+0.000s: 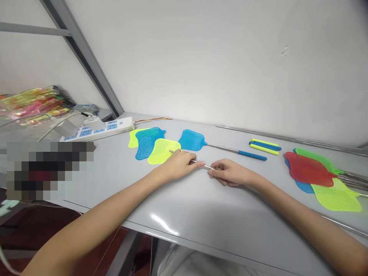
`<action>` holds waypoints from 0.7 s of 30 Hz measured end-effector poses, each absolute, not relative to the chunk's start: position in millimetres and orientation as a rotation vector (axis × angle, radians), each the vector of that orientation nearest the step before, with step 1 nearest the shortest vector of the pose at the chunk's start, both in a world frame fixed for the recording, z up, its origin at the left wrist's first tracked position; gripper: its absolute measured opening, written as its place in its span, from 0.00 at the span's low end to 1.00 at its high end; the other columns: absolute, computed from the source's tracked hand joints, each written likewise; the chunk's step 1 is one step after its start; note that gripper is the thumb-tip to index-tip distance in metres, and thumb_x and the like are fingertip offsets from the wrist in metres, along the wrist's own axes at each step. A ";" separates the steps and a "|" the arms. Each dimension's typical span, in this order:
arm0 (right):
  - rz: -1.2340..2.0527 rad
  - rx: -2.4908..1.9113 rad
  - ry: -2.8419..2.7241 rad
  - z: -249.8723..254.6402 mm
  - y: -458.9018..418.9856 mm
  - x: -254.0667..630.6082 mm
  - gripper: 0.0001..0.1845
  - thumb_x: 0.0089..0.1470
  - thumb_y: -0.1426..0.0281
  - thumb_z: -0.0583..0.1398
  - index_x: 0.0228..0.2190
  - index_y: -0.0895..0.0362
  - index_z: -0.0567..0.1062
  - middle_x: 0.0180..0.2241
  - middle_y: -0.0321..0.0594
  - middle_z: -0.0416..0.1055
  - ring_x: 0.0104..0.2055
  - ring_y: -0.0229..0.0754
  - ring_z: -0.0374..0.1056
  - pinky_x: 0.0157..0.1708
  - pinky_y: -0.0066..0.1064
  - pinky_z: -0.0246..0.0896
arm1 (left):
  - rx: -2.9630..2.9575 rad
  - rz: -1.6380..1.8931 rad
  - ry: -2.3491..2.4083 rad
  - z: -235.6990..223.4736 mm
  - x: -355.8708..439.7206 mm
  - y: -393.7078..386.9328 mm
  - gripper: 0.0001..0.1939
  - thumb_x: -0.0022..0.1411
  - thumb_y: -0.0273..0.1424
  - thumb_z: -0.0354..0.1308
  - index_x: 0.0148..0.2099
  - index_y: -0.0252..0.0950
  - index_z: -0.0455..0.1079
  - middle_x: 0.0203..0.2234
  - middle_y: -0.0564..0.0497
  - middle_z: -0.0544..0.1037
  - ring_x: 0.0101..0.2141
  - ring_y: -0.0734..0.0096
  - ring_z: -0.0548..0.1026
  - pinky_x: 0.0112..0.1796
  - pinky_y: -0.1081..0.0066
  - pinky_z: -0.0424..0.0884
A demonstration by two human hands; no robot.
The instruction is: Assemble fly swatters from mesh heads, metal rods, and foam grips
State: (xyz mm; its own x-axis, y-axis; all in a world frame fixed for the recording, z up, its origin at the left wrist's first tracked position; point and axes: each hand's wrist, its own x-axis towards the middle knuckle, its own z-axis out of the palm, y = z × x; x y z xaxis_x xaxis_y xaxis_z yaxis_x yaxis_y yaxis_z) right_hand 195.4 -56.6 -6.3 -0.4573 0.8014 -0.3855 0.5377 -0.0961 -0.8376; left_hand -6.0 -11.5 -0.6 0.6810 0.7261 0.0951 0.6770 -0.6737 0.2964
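A thin steel rod point(206, 166) runs between my hands, its far end poking out past my left hand point(179, 165) towards the swatter heads. My left hand grips it near that end, and my right hand point(230, 172) pinches it at the other visible end. Just beyond my left hand lies a lime plastic fly swatter head point(162, 151), overlapping a blue head point(146, 143) and a paler yellow one point(133, 138). A blue swatter point(191, 140) with a steel and blue handle point(238, 152) lies further right, apart from my hands.
Blue and yellow handle grips point(264, 146) lie on the grey table point(184, 207). A pile of red, green and lime swatters point(313, 174) sits at right. Long steel rods point(290, 138) line the wall. A power strip point(97, 130) and plastic-wrapped goods point(34, 104) are at left.
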 end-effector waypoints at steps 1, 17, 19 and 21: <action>1.576 -1.477 -1.929 -6.4 -56.7 195.3 0.17 0.53 0.58 0.52 0.27 0.59 0.67 0.13 0.28 0.59 0.09 0.26 0.47 0.06 0.18 0.40 | 2.657 0.302 1.125 -0.7 -6.1 -11.4 0.25 0.61 0.47 0.42 0.22 0.34 0.64 0.17 0.51 0.68 0.22 0.71 0.64 0.24 0.72 0.50; 1.556 -1.481 -1.944 -4.7 -56.9 194.7 0.17 0.53 0.57 0.52 0.26 0.58 0.68 0.12 0.28 0.60 0.09 0.27 0.48 0.06 0.20 0.41 | 2.646 0.288 1.127 -2.7 -7.4 -10.5 0.26 0.61 0.48 0.40 0.23 0.35 0.63 0.18 0.51 0.69 0.22 0.70 0.64 0.25 0.72 0.50; 1.557 -1.480 -1.946 -5.1 -56.8 195.0 0.17 0.53 0.58 0.52 0.26 0.58 0.68 0.13 0.29 0.60 0.09 0.27 0.48 0.06 0.20 0.41 | 2.647 0.288 1.131 -3.1 -7.6 -10.4 0.26 0.61 0.48 0.40 0.23 0.35 0.62 0.19 0.51 0.69 0.22 0.70 0.64 0.25 0.72 0.50; 1.559 -1.480 -1.948 -5.2 -56.9 195.1 0.17 0.53 0.58 0.52 0.26 0.58 0.68 0.13 0.29 0.60 0.09 0.27 0.48 0.06 0.19 0.41 | 2.646 0.285 1.134 -3.5 -7.8 -10.6 0.26 0.61 0.49 0.40 0.23 0.35 0.62 0.19 0.50 0.69 0.22 0.70 0.64 0.25 0.72 0.50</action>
State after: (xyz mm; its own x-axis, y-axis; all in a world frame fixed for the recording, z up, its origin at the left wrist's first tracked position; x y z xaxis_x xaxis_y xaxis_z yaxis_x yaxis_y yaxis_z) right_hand 195.1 -56.9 -5.2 -0.4582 0.8034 -0.3803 0.5473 -0.0821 -0.8329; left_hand -7.8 -10.6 -3.5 0.6785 0.7301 0.0811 0.6817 -0.6669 0.3009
